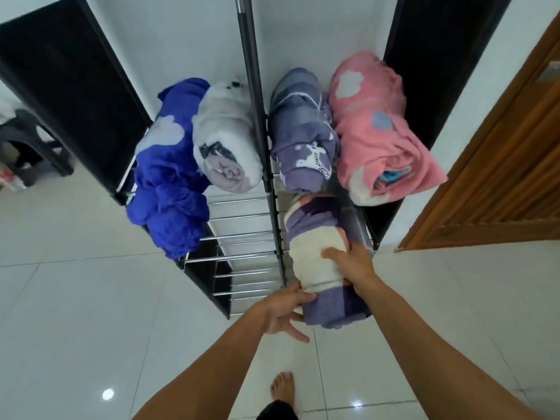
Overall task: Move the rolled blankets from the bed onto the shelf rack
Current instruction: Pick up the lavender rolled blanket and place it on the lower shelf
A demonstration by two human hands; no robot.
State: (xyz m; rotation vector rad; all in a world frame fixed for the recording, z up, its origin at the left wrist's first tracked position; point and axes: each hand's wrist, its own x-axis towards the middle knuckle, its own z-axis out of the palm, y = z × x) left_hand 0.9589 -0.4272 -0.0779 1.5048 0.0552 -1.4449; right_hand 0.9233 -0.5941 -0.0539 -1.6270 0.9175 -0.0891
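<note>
A rolled purple-and-cream checked blanket (318, 256) lies on the lower right part of the shelf rack (242, 234). My right hand (351, 262) grips its top and right side. My left hand (288, 310) presses against its near left end, fingers spread. On the rack's upper level lie a dark blue roll (169, 177), a white-grey roll (224, 137), a purple roll with white animals (303, 137) and a pink roll (375, 128). The bed is out of view.
The rack has black fabric side panels (75, 86) and a metal centre pole (254, 86). A wooden door (500, 183) stands at right. White tiled floor (91, 313) lies below, with my bare foot (283, 389) on it. A dark stool (30, 147) sits far left.
</note>
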